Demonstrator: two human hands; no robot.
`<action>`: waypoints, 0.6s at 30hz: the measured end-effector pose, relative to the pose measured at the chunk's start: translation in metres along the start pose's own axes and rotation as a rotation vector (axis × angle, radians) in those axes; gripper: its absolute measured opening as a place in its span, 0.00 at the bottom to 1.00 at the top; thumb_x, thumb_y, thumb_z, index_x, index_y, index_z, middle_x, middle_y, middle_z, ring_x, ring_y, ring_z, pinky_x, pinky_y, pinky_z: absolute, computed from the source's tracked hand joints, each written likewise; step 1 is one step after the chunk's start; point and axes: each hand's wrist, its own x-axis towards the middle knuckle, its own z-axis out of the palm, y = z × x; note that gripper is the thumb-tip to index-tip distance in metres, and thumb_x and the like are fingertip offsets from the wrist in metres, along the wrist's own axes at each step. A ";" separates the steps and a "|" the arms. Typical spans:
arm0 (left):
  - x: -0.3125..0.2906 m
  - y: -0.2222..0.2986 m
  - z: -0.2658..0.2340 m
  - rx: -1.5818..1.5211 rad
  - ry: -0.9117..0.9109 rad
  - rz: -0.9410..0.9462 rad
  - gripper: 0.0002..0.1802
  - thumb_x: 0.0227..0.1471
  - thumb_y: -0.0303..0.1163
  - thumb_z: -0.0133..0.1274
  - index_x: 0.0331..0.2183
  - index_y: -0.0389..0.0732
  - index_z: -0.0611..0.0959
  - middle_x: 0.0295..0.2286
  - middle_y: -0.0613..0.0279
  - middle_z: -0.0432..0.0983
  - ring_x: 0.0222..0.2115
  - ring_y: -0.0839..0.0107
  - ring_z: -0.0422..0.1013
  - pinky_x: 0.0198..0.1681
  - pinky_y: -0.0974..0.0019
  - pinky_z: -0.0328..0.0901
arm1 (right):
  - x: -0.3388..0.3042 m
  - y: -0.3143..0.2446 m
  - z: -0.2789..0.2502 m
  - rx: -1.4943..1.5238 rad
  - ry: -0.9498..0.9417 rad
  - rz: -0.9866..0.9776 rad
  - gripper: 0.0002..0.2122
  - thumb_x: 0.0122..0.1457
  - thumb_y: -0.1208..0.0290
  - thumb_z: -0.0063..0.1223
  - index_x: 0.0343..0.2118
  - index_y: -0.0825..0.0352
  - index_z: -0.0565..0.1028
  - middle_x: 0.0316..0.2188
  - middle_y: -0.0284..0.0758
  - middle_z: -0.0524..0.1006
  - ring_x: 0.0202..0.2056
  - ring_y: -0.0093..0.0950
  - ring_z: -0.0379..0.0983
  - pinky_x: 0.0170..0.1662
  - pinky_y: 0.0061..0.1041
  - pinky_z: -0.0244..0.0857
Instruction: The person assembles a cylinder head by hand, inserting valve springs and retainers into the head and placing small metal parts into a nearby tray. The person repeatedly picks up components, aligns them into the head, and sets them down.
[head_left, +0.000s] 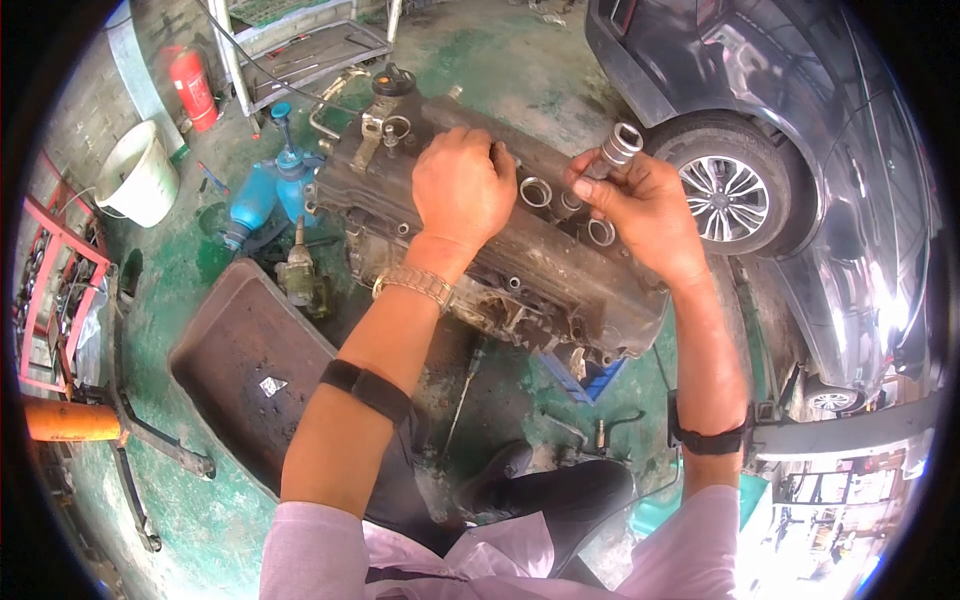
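Observation:
A dirty engine [590, 290] lies in front of me, its dark cover uppermost with several round holes along it. My right hand [645, 205] grips a shiny chrome socket [621, 146] between thumb and fingers, above the right part of the cover. The socket's open end points up and away. Below that hand, a metal ring [601, 232] lines one hole; another ring [535, 192] shows between my hands. My left hand [465, 185] is closed over the middle of the cover, and its fingers hide whatever they hold. A black filler cap [394, 80] tops the cover's far left end.
A black tray [255, 345] lies on the green floor at left, near an air tool [298, 270] and blue bottles [291, 180]. Farther back stand a white bucket [140, 175] and a fire extinguisher [193, 88]. A dark car [730, 70] is close on the right.

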 end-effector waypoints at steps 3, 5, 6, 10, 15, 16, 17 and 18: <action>0.000 0.000 -0.001 0.003 -0.008 -0.007 0.10 0.50 0.33 0.56 0.22 0.36 0.80 0.26 0.52 0.76 0.31 0.50 0.74 0.35 0.51 0.68 | 0.000 0.006 0.012 -0.122 0.170 -0.119 0.13 0.53 0.68 0.69 0.35 0.71 0.78 0.25 0.31 0.80 0.25 0.17 0.73 0.30 0.23 0.69; 0.000 0.000 -0.001 -0.004 -0.010 -0.008 0.10 0.50 0.33 0.56 0.22 0.36 0.80 0.26 0.52 0.76 0.31 0.50 0.74 0.35 0.51 0.68 | 0.001 0.007 0.017 -0.199 0.243 -0.158 0.15 0.51 0.66 0.71 0.32 0.72 0.78 0.22 0.33 0.80 0.24 0.17 0.73 0.28 0.23 0.68; 0.000 0.001 -0.002 -0.009 -0.013 -0.008 0.10 0.50 0.33 0.56 0.22 0.36 0.80 0.26 0.52 0.76 0.31 0.50 0.74 0.35 0.51 0.68 | 0.002 0.008 0.018 -0.229 0.273 -0.154 0.16 0.50 0.65 0.72 0.31 0.72 0.77 0.21 0.34 0.80 0.23 0.18 0.73 0.27 0.23 0.68; 0.000 0.000 -0.001 -0.004 -0.013 -0.007 0.10 0.50 0.33 0.56 0.23 0.36 0.80 0.26 0.52 0.77 0.32 0.50 0.74 0.35 0.51 0.68 | 0.002 0.005 0.019 -0.357 0.347 -0.161 0.18 0.48 0.63 0.74 0.29 0.72 0.76 0.20 0.34 0.79 0.22 0.18 0.73 0.26 0.23 0.67; 0.000 -0.001 0.000 0.003 -0.003 -0.006 0.10 0.50 0.33 0.56 0.23 0.36 0.81 0.27 0.52 0.77 0.32 0.50 0.74 0.35 0.51 0.68 | 0.002 0.001 0.012 -0.250 0.241 -0.052 0.15 0.52 0.71 0.70 0.37 0.72 0.75 0.27 0.34 0.79 0.29 0.17 0.74 0.34 0.20 0.68; 0.000 -0.001 0.001 0.000 -0.006 -0.006 0.10 0.50 0.33 0.56 0.23 0.36 0.81 0.27 0.52 0.77 0.32 0.50 0.74 0.35 0.51 0.68 | 0.002 -0.001 0.010 -0.247 0.222 -0.032 0.15 0.53 0.75 0.68 0.40 0.73 0.75 0.31 0.34 0.79 0.32 0.17 0.74 0.37 0.18 0.68; 0.000 -0.001 0.001 -0.001 -0.008 -0.007 0.10 0.50 0.33 0.56 0.23 0.36 0.81 0.27 0.52 0.77 0.32 0.50 0.74 0.35 0.51 0.68 | 0.001 -0.003 0.008 -0.131 0.189 -0.035 0.16 0.54 0.75 0.68 0.43 0.73 0.74 0.32 0.34 0.79 0.33 0.17 0.74 0.38 0.18 0.68; 0.000 -0.001 0.000 -0.002 -0.010 -0.007 0.10 0.50 0.33 0.56 0.23 0.36 0.81 0.27 0.52 0.77 0.32 0.50 0.74 0.35 0.51 0.68 | 0.001 -0.006 0.005 -0.014 0.155 -0.038 0.18 0.55 0.76 0.67 0.46 0.73 0.73 0.33 0.34 0.79 0.34 0.18 0.74 0.39 0.18 0.68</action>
